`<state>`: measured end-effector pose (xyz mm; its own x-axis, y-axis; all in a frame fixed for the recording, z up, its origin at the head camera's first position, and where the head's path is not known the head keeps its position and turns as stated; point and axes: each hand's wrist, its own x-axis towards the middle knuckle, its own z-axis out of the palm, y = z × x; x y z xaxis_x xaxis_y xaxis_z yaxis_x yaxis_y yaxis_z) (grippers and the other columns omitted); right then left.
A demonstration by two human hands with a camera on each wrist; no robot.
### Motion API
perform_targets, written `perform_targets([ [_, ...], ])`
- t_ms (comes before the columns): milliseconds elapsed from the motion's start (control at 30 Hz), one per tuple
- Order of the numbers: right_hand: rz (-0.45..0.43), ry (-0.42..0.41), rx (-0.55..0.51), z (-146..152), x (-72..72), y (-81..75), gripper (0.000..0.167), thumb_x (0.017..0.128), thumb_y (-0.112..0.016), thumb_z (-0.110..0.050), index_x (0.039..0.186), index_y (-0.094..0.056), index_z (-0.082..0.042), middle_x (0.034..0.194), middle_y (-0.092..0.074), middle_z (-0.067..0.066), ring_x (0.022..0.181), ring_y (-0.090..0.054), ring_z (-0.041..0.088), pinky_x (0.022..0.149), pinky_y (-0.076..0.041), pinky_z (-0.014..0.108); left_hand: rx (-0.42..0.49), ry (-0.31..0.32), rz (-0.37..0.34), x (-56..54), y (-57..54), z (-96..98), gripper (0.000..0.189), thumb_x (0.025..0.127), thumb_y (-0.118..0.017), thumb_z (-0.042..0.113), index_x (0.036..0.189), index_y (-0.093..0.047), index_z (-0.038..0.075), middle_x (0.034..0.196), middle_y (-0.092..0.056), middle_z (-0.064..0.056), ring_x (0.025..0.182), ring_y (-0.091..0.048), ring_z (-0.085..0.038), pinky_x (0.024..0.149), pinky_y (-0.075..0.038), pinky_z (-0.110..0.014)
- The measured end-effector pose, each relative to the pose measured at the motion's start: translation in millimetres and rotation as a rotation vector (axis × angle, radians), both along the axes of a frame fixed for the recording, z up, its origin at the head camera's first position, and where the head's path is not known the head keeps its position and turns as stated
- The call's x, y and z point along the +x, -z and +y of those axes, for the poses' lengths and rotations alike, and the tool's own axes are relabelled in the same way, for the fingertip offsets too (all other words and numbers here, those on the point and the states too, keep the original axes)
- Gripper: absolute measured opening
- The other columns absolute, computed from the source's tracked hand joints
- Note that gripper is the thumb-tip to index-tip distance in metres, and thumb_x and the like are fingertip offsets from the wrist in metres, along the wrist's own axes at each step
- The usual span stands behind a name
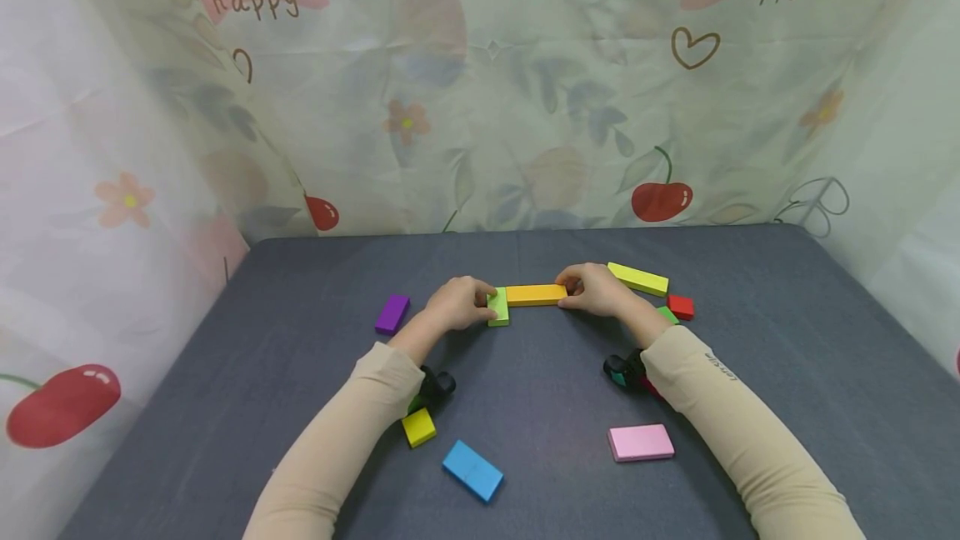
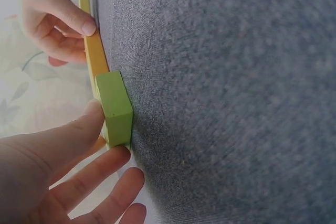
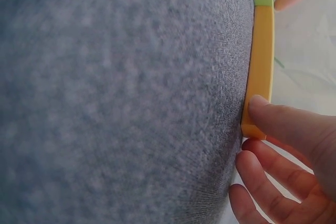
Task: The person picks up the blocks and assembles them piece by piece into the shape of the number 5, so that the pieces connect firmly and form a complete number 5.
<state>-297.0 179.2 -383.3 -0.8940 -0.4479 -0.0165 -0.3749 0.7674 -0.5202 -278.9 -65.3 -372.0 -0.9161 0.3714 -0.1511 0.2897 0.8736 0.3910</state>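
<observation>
A light green block (image 1: 498, 307) and a long orange block (image 1: 536, 296) lie end to side on the grey table, touching each other. My left hand (image 1: 461, 303) pinches the green block from the left, thumb on its near side in the head view. In the left wrist view the thumb (image 2: 94, 113) and index finger lie against the green block (image 2: 116, 103). At the other end my right hand (image 1: 594, 290) holds the orange block's right end, its thumb (image 3: 258, 107) pressed on the long side of the orange block (image 3: 259, 61) and the other fingers around the end.
Beyond the right hand lie a long yellow block (image 1: 639, 279), a red block (image 1: 681, 307) and a partly hidden green block (image 1: 667, 315). A purple block (image 1: 392, 315) is at left. Nearer are yellow (image 1: 419, 427), blue (image 1: 472, 471) and pink (image 1: 641, 443) blocks.
</observation>
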Motion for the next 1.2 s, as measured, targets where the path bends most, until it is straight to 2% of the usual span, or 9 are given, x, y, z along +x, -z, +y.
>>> perform_targets([
  [367,0.009,-0.011,0.003,1,1.6,0.5,0.032,0.083,-0.069,-0.014,0.111,-0.064,0.002,0.101,-0.066,0.018,0.087,-0.062,0.025,0.078,-0.053,0.037,-0.006,-0.005,-0.035,-2.0,0.5,-1.2,0.045,0.086,-0.067,0.026,0.129,-0.058,0.016,0.112,-0.066,-0.007,0.096,-0.059,-0.019,0.082,-0.050,-0.033],
  [600,0.010,-0.009,0.007,1,2.5,0.0,0.032,0.083,-0.069,-0.014,0.111,-0.064,0.002,0.100,-0.066,0.017,0.086,-0.062,0.024,0.079,-0.053,0.038,-0.016,0.002,-0.026,-1.3,0.5,-1.7,0.045,0.086,-0.067,0.026,0.130,-0.057,0.017,0.114,-0.067,-0.008,0.100,-0.060,-0.020,0.085,-0.050,-0.034],
  [833,-0.006,-0.018,0.000,3,1.9,-1.1,0.037,0.084,-0.069,-0.015,0.115,-0.061,0.002,0.105,-0.065,0.020,0.091,-0.063,0.029,0.082,-0.053,0.039,-0.018,-0.008,-0.025,-0.9,0.6,-0.7,0.046,0.086,-0.067,0.027,0.130,-0.057,0.017,0.114,-0.066,-0.007,0.097,-0.060,-0.019,0.083,-0.050,-0.032],
  [967,-0.027,-0.004,-0.005,10,1.8,-5.9,0.041,0.085,-0.067,-0.016,0.121,-0.058,0.002,0.108,-0.063,0.021,0.094,-0.063,0.031,0.083,-0.052,0.041,-0.014,-0.008,-0.022,-0.7,0.7,-0.1,0.046,0.086,-0.067,0.027,0.130,-0.057,0.017,0.113,-0.067,-0.007,0.095,-0.060,-0.019,0.081,-0.050,-0.031],
  [1200,-0.037,0.044,0.007,29,3.7,-23.9,0.042,0.086,-0.066,-0.018,0.123,-0.057,0.000,0.112,-0.062,0.021,0.098,-0.063,0.033,0.083,-0.052,0.042,-0.010,-0.004,-0.017,-0.9,0.2,-0.1,0.046,0.086,-0.067,0.027,0.130,-0.057,0.016,0.112,-0.067,-0.007,0.092,-0.060,-0.017,0.077,-0.050,-0.029],
])
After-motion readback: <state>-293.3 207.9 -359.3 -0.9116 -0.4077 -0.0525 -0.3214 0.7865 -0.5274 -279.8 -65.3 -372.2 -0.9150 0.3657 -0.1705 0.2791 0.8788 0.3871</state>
